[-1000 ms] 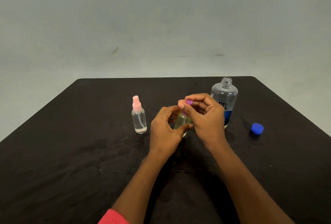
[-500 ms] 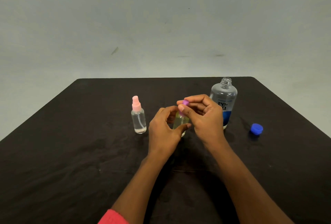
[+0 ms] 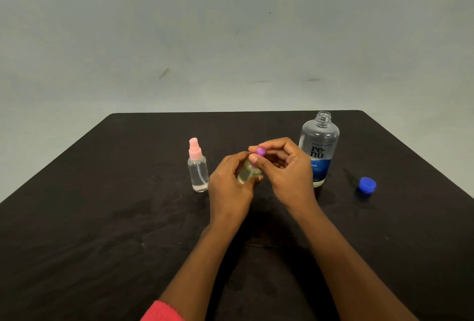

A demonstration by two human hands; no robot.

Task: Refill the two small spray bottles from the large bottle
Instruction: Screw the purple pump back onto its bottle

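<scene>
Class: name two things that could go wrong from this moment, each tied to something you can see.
1. The large bottle stands uncapped just behind the right hand; a careless nudge could tip and spill it.
2. The left hand holds the small bottle while the right pinches its purple top; a slip might spill the yellowish liquid.

Clock centred on the held spray bottle [image 3: 245, 174], 12 toward the table's [image 3: 102, 218] far edge. Left hand [image 3: 230, 188] grips that bottle from 8 o'clock. Right hand [image 3: 288, 174] comes in from 3 o'clock and pinches the spray top [image 3: 261, 151] on its neck. Standing spray bottle [image 3: 198, 173] at 9 o'clock, just beside the left hand, upright on the table. Large bottle [image 3: 318, 151] at 3 o'clock, upright, behind the right hand. Loose cap [image 3: 367, 185] farther out at 3 o'clock, apart from the large bottle, lying on the table.
</scene>
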